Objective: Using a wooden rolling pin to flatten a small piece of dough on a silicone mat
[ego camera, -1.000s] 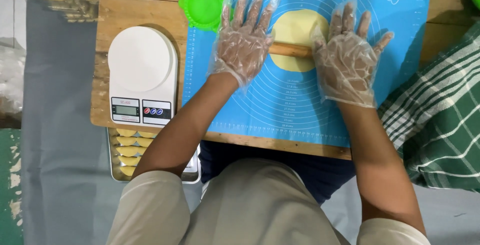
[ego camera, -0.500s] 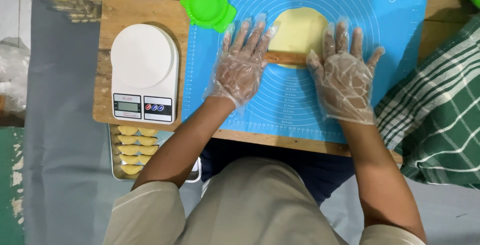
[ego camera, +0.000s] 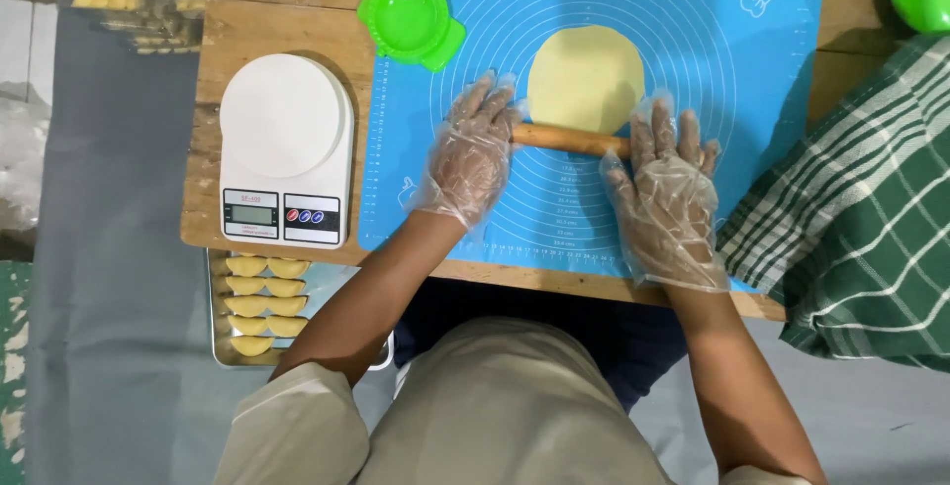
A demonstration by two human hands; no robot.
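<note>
A flat round disc of pale yellow dough point(ego camera: 586, 77) lies on a blue silicone baking mat point(ego camera: 772, 79). A wooden rolling pin point(ego camera: 571, 140) rests across the mat at the dough's near edge. My left hand point(ego camera: 472, 153), in a clear plastic glove, lies flat on the pin's left end. On the pin's right end rests my right hand point(ego camera: 667, 196), also gloved, fingers spread. Both palms press on the pin without gripping it.
A white kitchen scale point(ego camera: 286, 148) stands on the wooden board point(ego camera: 297, 35) left of the mat. A green dumpling press point(ego camera: 411, 20) lies at the mat's far left corner. A metal tray point(ego camera: 223, 351) of folded yellow pastries sits below the board. A green checked cloth point(ego camera: 861, 218) lies at right.
Both hands have rolled the pin toward me, from the middle of the dough to its near edge. The dough disc is now fully uncovered.
</note>
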